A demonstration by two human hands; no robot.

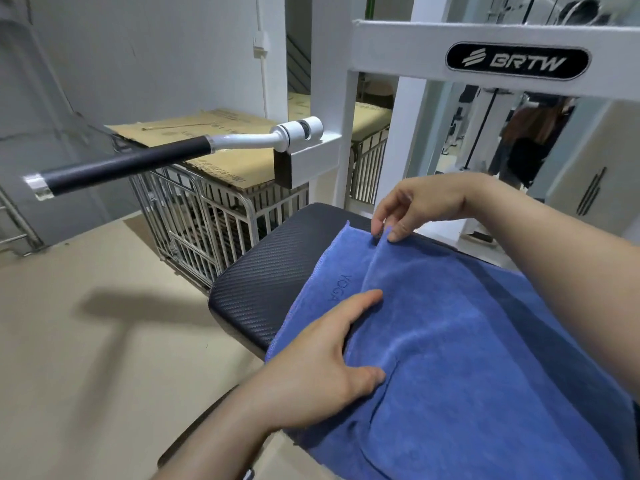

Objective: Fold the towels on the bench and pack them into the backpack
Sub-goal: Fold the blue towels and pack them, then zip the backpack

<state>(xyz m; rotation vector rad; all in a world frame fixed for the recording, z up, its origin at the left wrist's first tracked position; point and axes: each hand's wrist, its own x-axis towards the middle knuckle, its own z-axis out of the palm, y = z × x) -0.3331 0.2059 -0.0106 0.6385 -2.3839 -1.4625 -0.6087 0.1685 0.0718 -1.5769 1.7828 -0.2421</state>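
Your blue towel [467,341], marked "YOGA", lies on the black padded bench [256,285], with one layer folded over the other. Your right hand [426,202] pinches the far corner of the upper layer between thumb and fingers. Your left hand [318,358] holds the near edge of the same layer, thumb on top and fingers partly hidden under the cloth. Beyond the bench stands a metal cage [207,216] with cardboard [214,133] on top.

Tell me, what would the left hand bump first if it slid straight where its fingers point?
Likely the left hand meets the folded flap of the towel first, then maybe the right hand.
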